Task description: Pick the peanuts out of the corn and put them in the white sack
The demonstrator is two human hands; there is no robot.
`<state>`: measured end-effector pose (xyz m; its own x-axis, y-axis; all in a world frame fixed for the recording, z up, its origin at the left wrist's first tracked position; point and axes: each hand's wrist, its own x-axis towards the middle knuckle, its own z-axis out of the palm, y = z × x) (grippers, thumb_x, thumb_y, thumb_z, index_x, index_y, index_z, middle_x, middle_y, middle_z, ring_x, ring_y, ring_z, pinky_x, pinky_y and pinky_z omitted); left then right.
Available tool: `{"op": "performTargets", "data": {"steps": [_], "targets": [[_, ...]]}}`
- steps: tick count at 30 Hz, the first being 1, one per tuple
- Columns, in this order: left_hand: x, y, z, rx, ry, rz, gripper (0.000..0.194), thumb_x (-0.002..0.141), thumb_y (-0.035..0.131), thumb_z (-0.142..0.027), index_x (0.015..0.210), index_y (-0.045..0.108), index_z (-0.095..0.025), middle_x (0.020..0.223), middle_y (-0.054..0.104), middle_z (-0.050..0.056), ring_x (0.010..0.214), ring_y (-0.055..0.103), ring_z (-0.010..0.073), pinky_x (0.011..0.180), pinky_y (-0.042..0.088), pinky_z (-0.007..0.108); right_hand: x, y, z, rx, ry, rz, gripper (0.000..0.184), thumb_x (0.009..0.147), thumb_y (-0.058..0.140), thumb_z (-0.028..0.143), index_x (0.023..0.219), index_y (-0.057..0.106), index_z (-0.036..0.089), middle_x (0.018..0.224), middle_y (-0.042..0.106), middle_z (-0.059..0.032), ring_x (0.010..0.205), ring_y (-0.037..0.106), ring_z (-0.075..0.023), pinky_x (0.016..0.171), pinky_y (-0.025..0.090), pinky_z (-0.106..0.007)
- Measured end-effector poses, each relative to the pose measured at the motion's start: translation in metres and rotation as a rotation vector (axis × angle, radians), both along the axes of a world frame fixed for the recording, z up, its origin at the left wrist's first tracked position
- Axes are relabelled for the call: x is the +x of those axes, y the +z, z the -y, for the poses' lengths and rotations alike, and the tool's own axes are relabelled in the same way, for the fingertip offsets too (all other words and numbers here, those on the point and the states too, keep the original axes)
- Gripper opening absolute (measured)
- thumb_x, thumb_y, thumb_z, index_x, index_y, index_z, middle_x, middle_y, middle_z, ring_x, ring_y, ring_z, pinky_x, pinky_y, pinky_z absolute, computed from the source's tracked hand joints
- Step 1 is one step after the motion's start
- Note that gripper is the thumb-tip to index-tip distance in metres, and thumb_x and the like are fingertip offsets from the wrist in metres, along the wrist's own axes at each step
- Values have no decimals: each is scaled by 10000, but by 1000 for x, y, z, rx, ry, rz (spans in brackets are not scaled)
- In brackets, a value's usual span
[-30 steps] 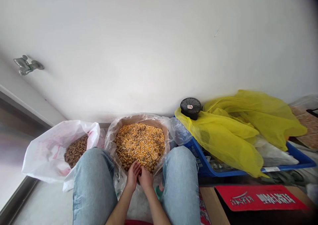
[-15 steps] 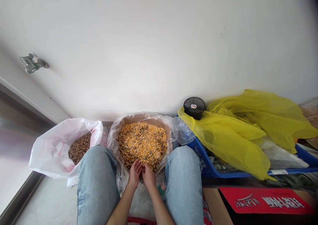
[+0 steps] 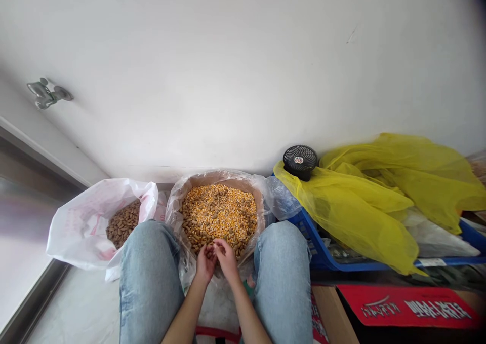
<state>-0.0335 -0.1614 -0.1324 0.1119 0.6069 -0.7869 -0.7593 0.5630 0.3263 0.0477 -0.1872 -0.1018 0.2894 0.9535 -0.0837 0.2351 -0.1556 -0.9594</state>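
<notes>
A box lined with a clear plastic bag (image 3: 175, 200) stands between my knees. Inside it lies yellow and white corn kernels (image 3: 224, 209) mixed with brown, almond-like pieces. At its near edge, over the mix, my left hand (image 3: 205, 264) is half turned up with its fingers curled. Close beside it, my right hand (image 3: 227, 263) has its fingers bent together toward the left fingertips. Whatever the fingers hold is too small and hidden to make out. To the left, a white plastic bag (image 3: 74, 232) contains brown almond-like pieces (image 3: 123, 223).
A blue crate (image 3: 319, 247) at the right has yellow mesh (image 3: 360, 212) draped over it. A small black fan (image 3: 299, 160) sits at its back corner. Lower right is an open carton with a red flap (image 3: 402, 306). A metal tap (image 3: 49, 94) juts from the wall.
My right hand has moved up slightly, its fingers now bent over toward the left hand. My left fingers have curled in from a flatter, cupped pose. The view has shifted a little.
</notes>
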Motion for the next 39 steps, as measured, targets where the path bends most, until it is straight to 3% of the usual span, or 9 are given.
{"op": "performTargets", "data": {"steps": [3, 6, 9, 20, 24, 27, 30, 35, 39], "targets": [[-1, 3, 0, -28, -16, -19, 165, 774, 462, -152, 615, 505, -154, 587, 570, 24, 526, 555, 91, 546, 462, 205, 9, -9, 3, -138, -121, 269, 247, 750, 404, 213, 917, 583, 181, 910, 616, -76, 864, 559, -196, 777, 407, -303], [0, 4, 0, -26, -26, -34, 157, 787, 448, -162, 645, 514, -150, 594, 573, 26, 528, 563, 92, 560, 474, 214, 9, -17, 9, -326, -21, 590, 295, 674, 459, 108, 923, 604, 176, 958, 598, -115, 912, 536, -253, 796, 381, -350], [0, 5, 1, -23, -39, -33, 161, 789, 446, -158, 641, 512, -148, 591, 574, 29, 525, 568, 94, 561, 480, 215, 3, -21, 14, -415, 90, 721, 343, 682, 419, 54, 933, 612, 184, 989, 591, -123, 950, 520, -270, 797, 375, -353], [0, 2, 1, -23, -21, -9, 162, 797, 428, -161, 673, 530, -138, 596, 583, 30, 535, 576, 96, 578, 497, 228, 5, -30, 7, -395, 37, 418, 368, 685, 329, 18, 880, 604, 164, 902, 638, -70, 872, 573, -163, 753, 399, -235], [0, 3, 2, -24, -21, -16, 166, 801, 419, -162, 687, 537, -134, 608, 587, 32, 534, 578, 99, 567, 498, 229, 3, -22, 9, -409, 24, 577, 317, 707, 393, 100, 943, 589, 181, 963, 604, -84, 935, 544, -207, 793, 394, -288], [0, 4, 2, -24, -28, -18, 164, 798, 422, -159, 687, 540, -133, 606, 587, 33, 531, 576, 99, 555, 495, 226, 1, -17, 12, -494, 60, 754, 380, 686, 467, 138, 1047, 547, 224, 1088, 541, -103, 986, 517, -266, 788, 395, -357], [1, 5, 2, -22, -30, -24, 164, 798, 425, -160, 684, 540, -131, 605, 587, 35, 529, 574, 100, 553, 494, 228, 0, -15, 13, -555, 148, 776, 461, 679, 453, 80, 1111, 504, 230, 1123, 513, -111, 976, 534, -246, 757, 409, -326], [1, 4, 2, -20, -41, -25, 162, 795, 430, -158, 678, 540, -136, 609, 588, 34, 536, 577, 101, 559, 492, 228, 1, -21, 13, -487, 181, 663, 465, 690, 348, 1, 1081, 529, 176, 1003, 578, -114, 948, 558, -202, 771, 412, -282], [0, 2, 2, -18, -43, -22, 174, 799, 424, -162, 673, 540, -137, 609, 585, 36, 538, 577, 102, 563, 490, 228, 2, -30, 12, -369, 72, 515, 440, 677, 359, 15, 1031, 565, 176, 989, 589, -100, 925, 566, -184, 775, 423, -264]]}}
